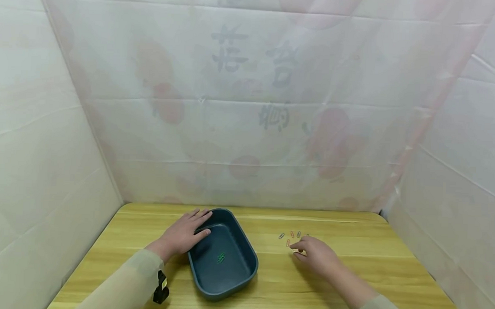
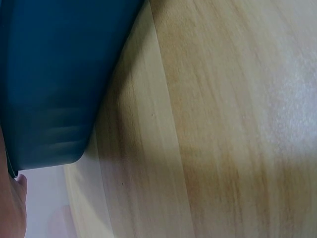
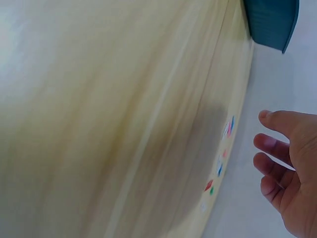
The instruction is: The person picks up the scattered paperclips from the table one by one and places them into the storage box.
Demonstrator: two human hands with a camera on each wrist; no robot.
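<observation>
Looks like early days on the sorting: a couple of green paper clips (image 1: 221,257) already sit in the dark blue-green tray (image 1: 244,245), while a small loose bunch of paper clips (image 1: 292,236) waits on the wooden table (image 1: 350,267), at about 2 o'clock from the tray. Left hand (image 1: 184,234) lies flat on the tray's 10 o'clock rim, fingers straight. Right hand (image 1: 315,253) hovers by the bunch, fingers loosely spread, pinching nothing that I can see.
</observation>
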